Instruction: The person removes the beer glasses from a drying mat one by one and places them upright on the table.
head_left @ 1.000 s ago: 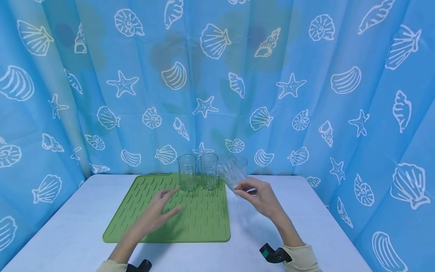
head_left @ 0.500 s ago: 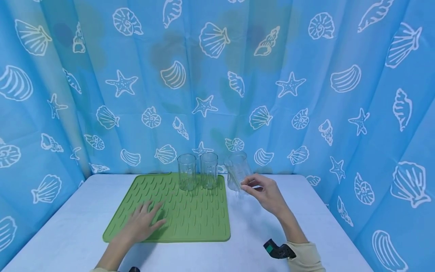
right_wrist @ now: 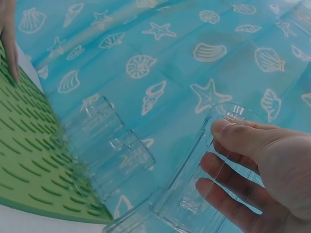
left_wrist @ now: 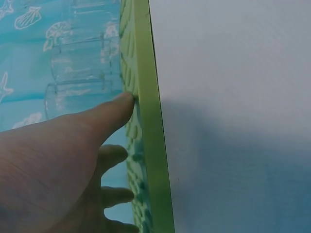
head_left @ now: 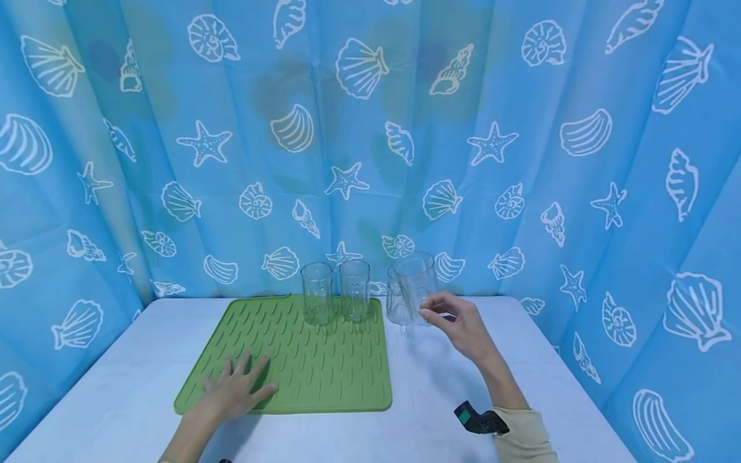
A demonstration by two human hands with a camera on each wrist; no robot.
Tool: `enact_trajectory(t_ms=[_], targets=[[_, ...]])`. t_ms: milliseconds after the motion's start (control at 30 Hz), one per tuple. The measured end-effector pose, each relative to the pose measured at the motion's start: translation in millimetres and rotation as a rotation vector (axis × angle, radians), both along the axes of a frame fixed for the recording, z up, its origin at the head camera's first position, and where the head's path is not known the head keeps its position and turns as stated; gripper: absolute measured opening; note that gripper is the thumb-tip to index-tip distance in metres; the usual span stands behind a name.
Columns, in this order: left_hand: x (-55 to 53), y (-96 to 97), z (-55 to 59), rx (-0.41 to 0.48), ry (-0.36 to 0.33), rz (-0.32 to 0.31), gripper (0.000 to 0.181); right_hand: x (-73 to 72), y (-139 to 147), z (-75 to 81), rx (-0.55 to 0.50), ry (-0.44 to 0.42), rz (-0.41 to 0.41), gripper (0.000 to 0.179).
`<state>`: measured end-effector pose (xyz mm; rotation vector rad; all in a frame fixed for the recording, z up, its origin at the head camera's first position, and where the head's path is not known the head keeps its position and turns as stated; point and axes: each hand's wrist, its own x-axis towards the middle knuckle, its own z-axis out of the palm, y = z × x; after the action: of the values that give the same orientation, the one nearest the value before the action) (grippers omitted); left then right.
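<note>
My right hand (head_left: 457, 321) grips a clear glass mug (right_wrist: 180, 187) by its handle, right of the green mat. The mug tilts a little to the left and overlaps another glass mug (head_left: 397, 299), which stands on the white table. Two more clear mugs, a left one (head_left: 317, 296) and a right one (head_left: 355, 292), stand upright on the far part of the mat. Fingers spread, my left hand (head_left: 231, 389) lies low over the mat's near left part. In the left wrist view its thumb (left_wrist: 114, 111) points along the mat's front edge.
The green ridged mat (head_left: 324, 379) covers the left and middle of the white table (head_left: 440, 399). A blue curtain (head_left: 370, 212) with white shells and starfish hangs just behind the table and along both sides.
My right hand has moved slightly right with its mug, which has swung from a strong slant to nearly upright. My left hand has drawn back from the standing mugs toward the mat's near left.
</note>
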<state>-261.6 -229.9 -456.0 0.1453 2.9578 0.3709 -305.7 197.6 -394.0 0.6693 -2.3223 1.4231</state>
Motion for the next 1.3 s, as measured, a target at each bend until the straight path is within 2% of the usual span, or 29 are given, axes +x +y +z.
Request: enact_trajectory(t_ms=[300, 667, 967, 1133, 1300], targets=[[-1.9, -0.4, -2.8, 0.024, -0.072, 0.027, 0.08, -7.3, 10, -3.6, 0.009, 0.003, -0.027, 0.018], [-3.9, -2.0, -3.5, 0.016, -0.096, 0.029, 0.083, -17.4, 17, -10.8, -0.038, -0.011, -0.063, 0.017], [-0.1, -0.4, -2.8, 0.018, -0.088, 0.029, 0.082, -28.1, 23, -31.3, -0.073, -0.039, -0.094, 0.027], [0.1, -0.3, -3.1, 0.016, -0.079, 0.027, 0.08, -35.4, 28, -43.8, -0.112, -0.105, -0.132, 0.034], [-1.3, -0.1, -3.0, 0.01, -0.085, 0.027, 0.081, -42.5, 34, -56.7, -0.163, -0.171, -0.134, 0.041]])
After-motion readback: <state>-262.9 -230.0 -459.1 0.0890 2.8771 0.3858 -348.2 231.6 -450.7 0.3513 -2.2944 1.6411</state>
